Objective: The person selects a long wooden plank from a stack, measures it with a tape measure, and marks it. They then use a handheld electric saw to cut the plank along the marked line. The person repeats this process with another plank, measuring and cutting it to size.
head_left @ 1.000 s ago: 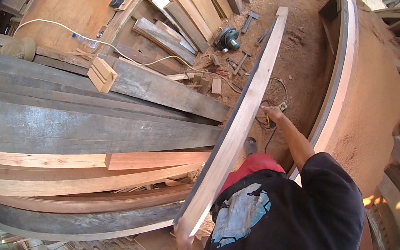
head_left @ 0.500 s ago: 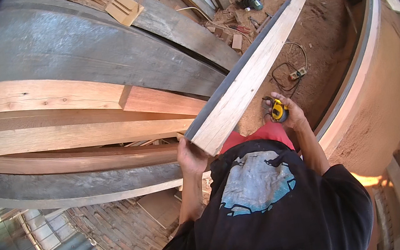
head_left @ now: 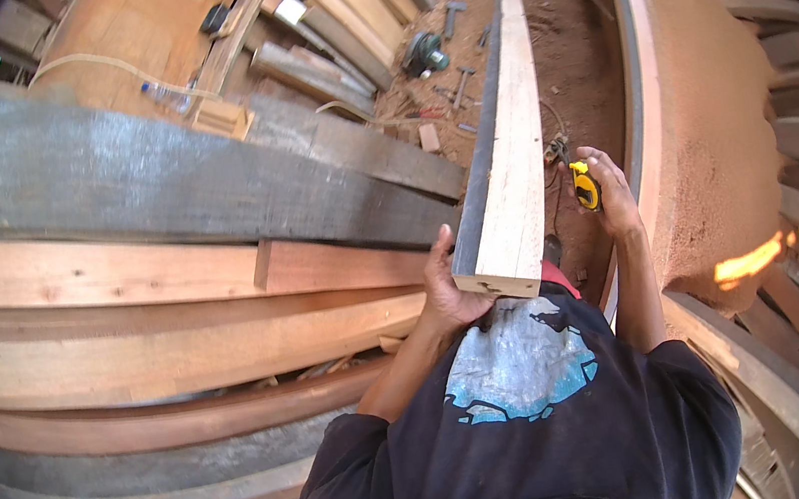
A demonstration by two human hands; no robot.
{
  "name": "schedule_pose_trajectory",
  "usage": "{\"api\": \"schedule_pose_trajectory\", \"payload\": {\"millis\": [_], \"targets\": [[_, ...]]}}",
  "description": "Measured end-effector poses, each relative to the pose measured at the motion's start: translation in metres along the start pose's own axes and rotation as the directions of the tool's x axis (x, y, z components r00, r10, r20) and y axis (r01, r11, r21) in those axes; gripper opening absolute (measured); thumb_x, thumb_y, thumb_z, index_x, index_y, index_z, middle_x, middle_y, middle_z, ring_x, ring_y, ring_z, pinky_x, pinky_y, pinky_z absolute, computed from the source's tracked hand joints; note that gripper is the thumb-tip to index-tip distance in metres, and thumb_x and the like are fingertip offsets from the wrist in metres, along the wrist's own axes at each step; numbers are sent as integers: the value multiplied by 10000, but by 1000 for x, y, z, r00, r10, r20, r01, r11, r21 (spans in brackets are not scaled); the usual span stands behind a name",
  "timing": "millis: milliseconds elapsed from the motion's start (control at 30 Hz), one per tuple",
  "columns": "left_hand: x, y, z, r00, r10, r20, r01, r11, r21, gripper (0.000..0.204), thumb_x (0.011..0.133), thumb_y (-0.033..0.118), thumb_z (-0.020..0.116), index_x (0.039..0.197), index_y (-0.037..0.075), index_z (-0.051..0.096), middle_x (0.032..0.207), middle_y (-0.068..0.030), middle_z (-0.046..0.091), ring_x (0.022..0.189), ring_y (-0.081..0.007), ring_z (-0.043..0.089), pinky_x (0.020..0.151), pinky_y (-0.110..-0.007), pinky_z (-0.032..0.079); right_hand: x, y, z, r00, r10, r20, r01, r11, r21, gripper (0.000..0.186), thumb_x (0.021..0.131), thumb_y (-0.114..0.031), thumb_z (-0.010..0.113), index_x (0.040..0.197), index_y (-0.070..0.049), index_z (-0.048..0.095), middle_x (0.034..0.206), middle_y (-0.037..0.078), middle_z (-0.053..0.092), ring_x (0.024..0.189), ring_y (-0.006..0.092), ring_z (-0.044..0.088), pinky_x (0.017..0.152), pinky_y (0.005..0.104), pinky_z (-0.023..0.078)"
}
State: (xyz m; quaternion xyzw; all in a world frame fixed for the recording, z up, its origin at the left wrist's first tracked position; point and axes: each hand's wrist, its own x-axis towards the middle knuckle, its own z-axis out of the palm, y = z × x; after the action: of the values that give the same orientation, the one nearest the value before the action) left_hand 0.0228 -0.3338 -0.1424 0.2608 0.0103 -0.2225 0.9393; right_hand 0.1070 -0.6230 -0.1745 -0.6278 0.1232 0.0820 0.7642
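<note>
A long wooden plank (head_left: 510,184), pale on top and dark along its left side, runs from my body away up the middle of the view. My left hand (head_left: 449,288) grips it at the near end, beside the squared end face. To the right of the plank my right hand (head_left: 610,197) holds a yellow and black tape measure (head_left: 585,185). My dark T-shirt with a pale print shows just below both hands.
Stacked grey and reddish boards (head_left: 100,277) line the left. A green power tool (head_left: 424,55), hammers (head_left: 453,20) and offcuts lie on the sawdust-covered floor (head_left: 560,47). A long sawdust-covered piece (head_left: 708,138) with a pale edge stands at my right, with more timber beyond.
The plank has turned to point straight ahead, its near end now closer to my middle. My left hand has moved right with it. My right hand has risen with the tape measure.
</note>
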Motion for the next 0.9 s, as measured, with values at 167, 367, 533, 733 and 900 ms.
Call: {"api": "schedule_pose_trajectory", "payload": {"millis": [167, 367, 533, 733, 900], "targets": [[13, -35, -43, 901, 273, 336, -428, 682, 593, 1276, 637, 173, 917, 1563, 75, 45, 1514, -206, 363, 1383, -344, 440, 1152, -507, 354, -40, -36, -22, 978, -83, 190, 161, 881, -445, 414, 929, -171, 622, 1291, -3, 512, 1157, 124, 591, 1029, 198, 585, 884, 333, 495], [14, -37, -29, 923, 222, 315, -382, 642, 665, 1249, 646, 144, 904, 1556, 96, 50, 1473, -204, 417, 1349, -350, 477, 1131, -512, 396, -92, -38, -1, 882, 240, 405, 95, 751, -653, 649, 893, -225, 678, 1418, -1, 367, 1285, 265, 607, 1215, 341, 603, 1043, 405, 459], [17, -45, -28, 925, 209, 317, -371, 678, 635, 1274, 633, 125, 901, 1561, 105, 28, 1461, -187, 429, 1341, -336, 484, 1128, -505, 398, -98, -23, 22, 865, 115, 488, 221, 787, -576, 698, 885, -242, 686, 1409, 47, 327, 1279, 273, 610, 1207, 349, 609, 1040, 405, 460], [19, -46, -15, 879, 348, 326, -476, 602, 641, 1117, 710, 173, 855, 1551, 54, 129, 1459, -218, 432, 1318, -353, 507, 1108, -494, 417, -111, -57, 8, 882, 71, 467, 273, 730, -626, 697, 872, -207, 680, 1433, 11, 328, 1135, 238, 661, 1108, 290, 656, 945, 404, 507], [59, 3, 55, 971, -61, 229, 80, 994, -73, 825, 893, 456, 619, 1528, 49, 285, 1411, -260, 485, 1265, -413, 543, 1088, -540, 420, -127, -110, -25, 873, 15, 488, 326, 725, -607, 467, 873, -182, 653, 1295, -16, 544, 983, 165, 661, 875, 261, 650, 808, 386, 512]]}}
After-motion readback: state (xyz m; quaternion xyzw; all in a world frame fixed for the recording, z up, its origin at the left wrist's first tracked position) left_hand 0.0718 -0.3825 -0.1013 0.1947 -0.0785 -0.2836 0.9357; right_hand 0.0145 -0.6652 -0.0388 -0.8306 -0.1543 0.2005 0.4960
